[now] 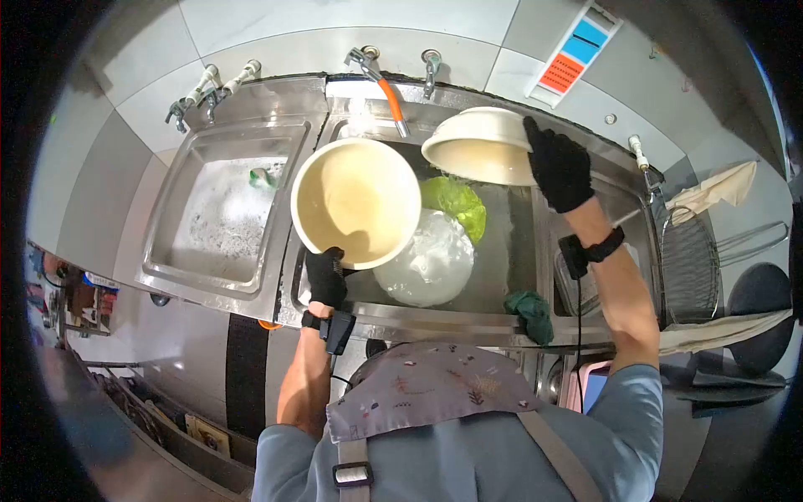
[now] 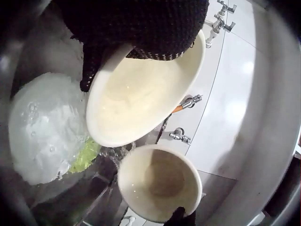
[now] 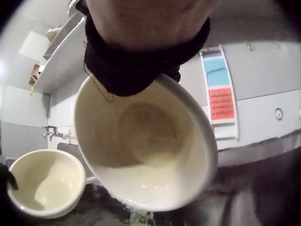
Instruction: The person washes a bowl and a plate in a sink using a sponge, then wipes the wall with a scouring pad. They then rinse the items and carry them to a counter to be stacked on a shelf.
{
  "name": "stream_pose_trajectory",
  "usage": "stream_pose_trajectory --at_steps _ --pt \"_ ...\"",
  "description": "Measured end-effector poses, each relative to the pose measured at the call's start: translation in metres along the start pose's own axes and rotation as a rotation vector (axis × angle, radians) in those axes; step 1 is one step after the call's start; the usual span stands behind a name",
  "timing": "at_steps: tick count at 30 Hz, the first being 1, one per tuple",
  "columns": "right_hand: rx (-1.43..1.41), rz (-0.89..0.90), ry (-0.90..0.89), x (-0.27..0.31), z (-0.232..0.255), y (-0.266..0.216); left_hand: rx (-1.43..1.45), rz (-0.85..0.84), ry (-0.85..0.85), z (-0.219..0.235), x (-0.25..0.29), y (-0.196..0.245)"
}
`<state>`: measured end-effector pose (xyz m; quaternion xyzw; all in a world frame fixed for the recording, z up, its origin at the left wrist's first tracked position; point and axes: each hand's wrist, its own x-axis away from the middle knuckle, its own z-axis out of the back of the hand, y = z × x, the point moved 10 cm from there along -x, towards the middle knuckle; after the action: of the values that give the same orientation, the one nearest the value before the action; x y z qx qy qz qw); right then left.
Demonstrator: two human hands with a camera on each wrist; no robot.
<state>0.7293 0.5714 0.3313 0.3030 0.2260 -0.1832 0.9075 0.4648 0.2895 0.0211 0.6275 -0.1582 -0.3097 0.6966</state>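
My black-gloved left hand (image 1: 326,280) grips a round cream bowl (image 1: 355,201) by its near rim, over the middle sink basin. In my gloved right hand (image 1: 559,166) is a second cream bowl (image 1: 481,146), held by the rim and tipped on its side. Water (image 3: 136,214) spills over that bowl's lower lip in the right wrist view. Below the bowls, a rounded translucent whitish thing (image 1: 431,263) sits in the basin, with a green leaf (image 1: 456,205) beside it. Both bowls show bare insides in the wrist views.
An orange-tipped tap (image 1: 391,100) reaches over the middle basin (image 1: 510,243). The left basin (image 1: 222,217) holds suds and a small green-and-white item (image 1: 261,177). A dark green cloth (image 1: 529,318) hangs on the front edge. Wire strainers (image 1: 694,259) stand at the right.
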Motion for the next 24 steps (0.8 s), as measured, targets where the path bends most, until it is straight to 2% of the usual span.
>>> stream_pose_trajectory --at_steps 1,2,4,5,7,8,9,11,13,14,16,17,18,19,20,21,22,23,24 --pt "-0.005 0.006 0.007 -0.001 0.009 0.002 -0.326 -0.204 -0.049 -0.007 0.003 0.022" --pt "-0.003 -0.018 -0.005 -0.001 0.015 0.006 -0.015 -0.062 0.013 -0.004 0.005 0.011" --pt "0.041 -0.101 -0.076 -0.004 0.023 0.011 0.235 0.010 0.056 -0.011 0.009 0.020" --pt "0.035 -0.093 -0.069 -0.004 0.024 0.008 -0.324 -0.326 0.003 -0.018 0.010 -0.008" --pt "-0.176 -0.156 0.155 -0.001 0.045 0.014 -0.581 -0.662 -0.029 -0.031 0.027 0.049" --pt "-0.315 -0.235 0.165 -0.001 0.041 0.017 -0.585 -0.665 -0.027 -0.035 0.032 0.068" --pt "-0.314 -0.238 0.167 -0.001 0.036 0.011 -0.326 -0.395 -0.055 -0.033 0.027 0.065" --pt "-0.500 -0.440 0.058 0.006 0.004 0.014 -0.064 -0.124 -0.082 -0.032 0.025 0.048" --pt "-0.564 -0.413 0.030 0.013 -0.024 -0.002 -0.290 -0.386 -0.129 -0.039 0.034 0.071" --pt "-0.622 -0.387 0.028 0.017 -0.042 -0.013 -0.291 -0.387 -0.123 -0.039 0.034 0.068" --pt "-0.686 -0.360 0.028 0.018 -0.058 -0.029 -0.373 -0.707 -0.049 -0.038 0.049 0.089" --pt "-0.823 -0.450 -0.123 0.023 -0.080 -0.036 -0.377 -0.706 -0.045 -0.037 0.052 0.088" --pt "-0.956 -0.536 -0.279 0.029 -0.097 -0.047 -0.341 -0.631 -0.067 -0.037 0.053 0.085" --pt "-0.960 -0.528 -0.283 0.028 -0.096 -0.054 -0.302 -0.552 -0.086 -0.035 0.053 0.082" --pt "-1.073 -0.534 -0.319 0.027 -0.099 -0.063 -0.290 -0.429 -0.197 -0.037 0.052 0.072" --pt "-1.186 -0.546 -0.355 0.028 -0.101 -0.071 -0.292 -0.425 -0.195 -0.037 0.052 0.071" --pt "-1.127 -0.540 -0.519 0.032 -0.109 -0.079 -0.271 -0.474 -0.145 -0.034 0.051 0.076" --pt "-1.129 -0.544 -0.525 0.036 -0.114 -0.084 -0.250 -0.523 -0.097 -0.031 0.055 0.080" --pt "-1.159 -0.537 -0.434 0.031 -0.109 -0.089 -0.335 -0.614 -0.138 -0.033 0.064 0.088"
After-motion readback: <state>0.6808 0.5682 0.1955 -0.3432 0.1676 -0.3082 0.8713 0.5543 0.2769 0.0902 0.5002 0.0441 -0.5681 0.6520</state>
